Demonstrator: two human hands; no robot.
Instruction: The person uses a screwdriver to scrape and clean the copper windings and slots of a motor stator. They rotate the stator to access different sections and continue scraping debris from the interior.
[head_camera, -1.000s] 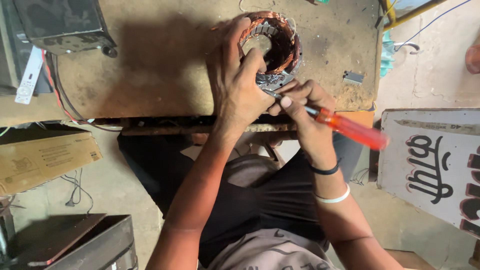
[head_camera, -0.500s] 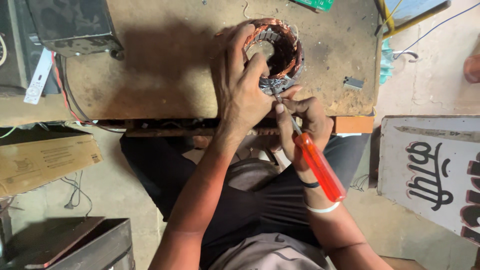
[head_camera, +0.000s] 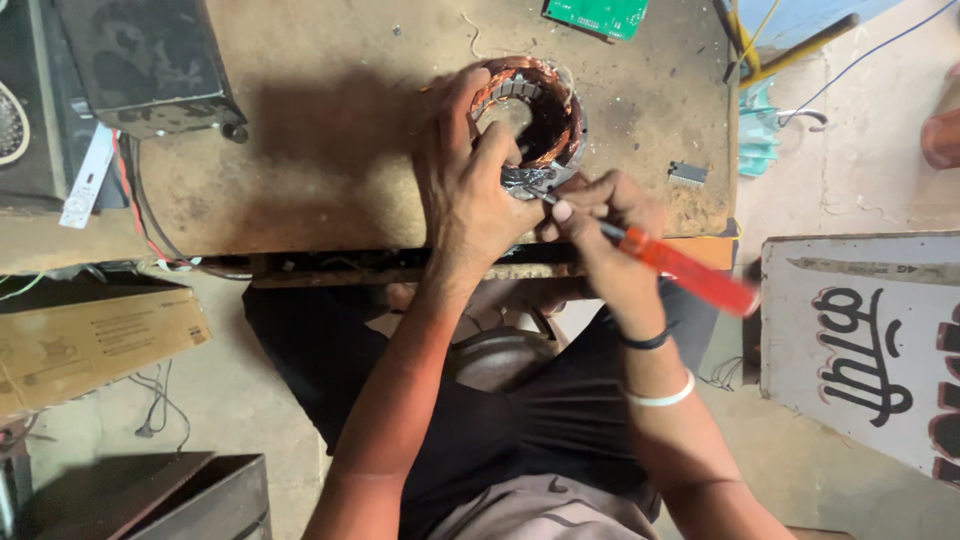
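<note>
A round motor stator (head_camera: 540, 110) with copper windings rests on the worn wooden bench (head_camera: 330, 150). My left hand (head_camera: 470, 185) grips its near rim, fingers curled over the edge and into the bore. My right hand (head_camera: 600, 215) holds a screwdriver with a red-orange handle (head_camera: 690, 270). Its metal tip touches the stator's lower edge, close to my left fingers. The handle points down and to the right, past the bench edge.
A dark metal box (head_camera: 150, 60) stands at the bench's back left with red and black wires beside it. A green circuit board (head_camera: 595, 15) lies at the top. A small grey part (head_camera: 687, 173) sits right of the stator. A painted white sign (head_camera: 870, 340) leans at right.
The screwdriver handle has swung from pointing steeply downward to pointing out to the right. My left hand keeps its hold on the stator.
</note>
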